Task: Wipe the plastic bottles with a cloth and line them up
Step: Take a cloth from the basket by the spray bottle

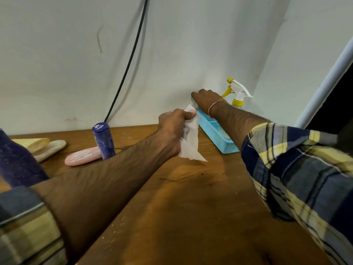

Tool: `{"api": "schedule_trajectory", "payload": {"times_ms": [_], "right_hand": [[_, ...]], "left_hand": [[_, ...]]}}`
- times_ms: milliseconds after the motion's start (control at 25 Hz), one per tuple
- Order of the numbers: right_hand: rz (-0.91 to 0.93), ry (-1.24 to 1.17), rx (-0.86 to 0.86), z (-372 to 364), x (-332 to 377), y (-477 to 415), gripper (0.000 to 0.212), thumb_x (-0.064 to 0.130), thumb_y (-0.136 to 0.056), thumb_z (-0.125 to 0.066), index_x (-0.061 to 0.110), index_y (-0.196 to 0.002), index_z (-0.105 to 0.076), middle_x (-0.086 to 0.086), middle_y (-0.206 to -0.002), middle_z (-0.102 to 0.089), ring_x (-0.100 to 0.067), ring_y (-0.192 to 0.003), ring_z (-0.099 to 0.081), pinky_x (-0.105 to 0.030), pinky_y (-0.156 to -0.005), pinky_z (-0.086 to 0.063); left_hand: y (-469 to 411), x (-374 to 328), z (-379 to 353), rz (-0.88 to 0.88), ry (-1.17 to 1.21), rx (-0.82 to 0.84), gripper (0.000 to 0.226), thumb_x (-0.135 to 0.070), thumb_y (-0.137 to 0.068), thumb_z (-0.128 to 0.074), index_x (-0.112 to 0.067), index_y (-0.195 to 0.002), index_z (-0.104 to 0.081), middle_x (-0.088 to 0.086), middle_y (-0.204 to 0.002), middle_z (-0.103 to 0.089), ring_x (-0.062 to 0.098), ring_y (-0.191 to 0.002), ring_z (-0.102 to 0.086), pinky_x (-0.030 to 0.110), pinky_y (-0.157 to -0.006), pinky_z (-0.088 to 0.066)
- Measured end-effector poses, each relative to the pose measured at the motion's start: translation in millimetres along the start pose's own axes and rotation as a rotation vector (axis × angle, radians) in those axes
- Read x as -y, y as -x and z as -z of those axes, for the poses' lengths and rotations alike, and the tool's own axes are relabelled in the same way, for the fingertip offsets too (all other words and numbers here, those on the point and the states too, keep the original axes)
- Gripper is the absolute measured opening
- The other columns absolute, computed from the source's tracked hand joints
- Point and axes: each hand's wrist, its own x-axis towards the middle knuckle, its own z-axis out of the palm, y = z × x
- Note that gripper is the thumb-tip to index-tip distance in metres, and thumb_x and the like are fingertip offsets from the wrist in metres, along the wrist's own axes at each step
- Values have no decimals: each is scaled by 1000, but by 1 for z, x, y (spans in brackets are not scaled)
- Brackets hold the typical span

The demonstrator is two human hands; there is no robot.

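1. The cloth (191, 142) is gripped in the fisted left hand (174, 129), held out over the counter (191, 197).
2. The right hand (207, 100) is stretched over the basket (215, 131); its grip cannot be told.
3. A blue bottle (104, 140) is stood upright at left, with a pink bottle (82, 155) laid against it.

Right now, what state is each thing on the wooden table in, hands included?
Dark blue plastic bottle, upright.
Pink plastic bottle, lying on its side.
Pale yellow plastic bottle, lying down.
White cloth, crumpled, held in left hand.
Yellow-and-white trigger spray bottle, upright.
Right hand, above light blue plastic basket, grip unclear.
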Motion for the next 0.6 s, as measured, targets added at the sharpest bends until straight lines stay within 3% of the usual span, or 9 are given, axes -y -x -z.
{"api": "schedule_trajectory", "payload": {"times_ms": [240, 320, 600], "right_hand": [[100, 346, -86, 2, 2, 3, 23, 9, -98, -51, 8, -115, -67, -12, -115, -61, -36, -109, -58, -41, -82, -46], [33, 309, -43, 3, 6, 5, 24, 7, -99, -49, 6, -116, -66, -15, -118, -58, -37, -105, -63, -40, -76, -47], [-229, 76, -16, 8, 26, 9, 29, 4, -100, -46, 4, -124, -63, -18, -122, -63, -39, -113, -62, -42, -89, -51]], "left_hand": [[-2, 7, 1, 21, 34, 6, 19, -12, -86, -75, -8, -103, -69, 4, -79, -67, 17, -64, -63, 25, -51, -50], [-2, 9, 2, 30, 33, -4, 14, -12, -86, -75, -10, -98, -69, 4, -79, -67, 18, -65, -62, 28, -56, -50], [-6, 11, 5, 29, 17, -15, 15, -15, -85, -75, -13, -98, -68, 8, -94, -68, 25, -80, -62, 41, -81, -57]]}}
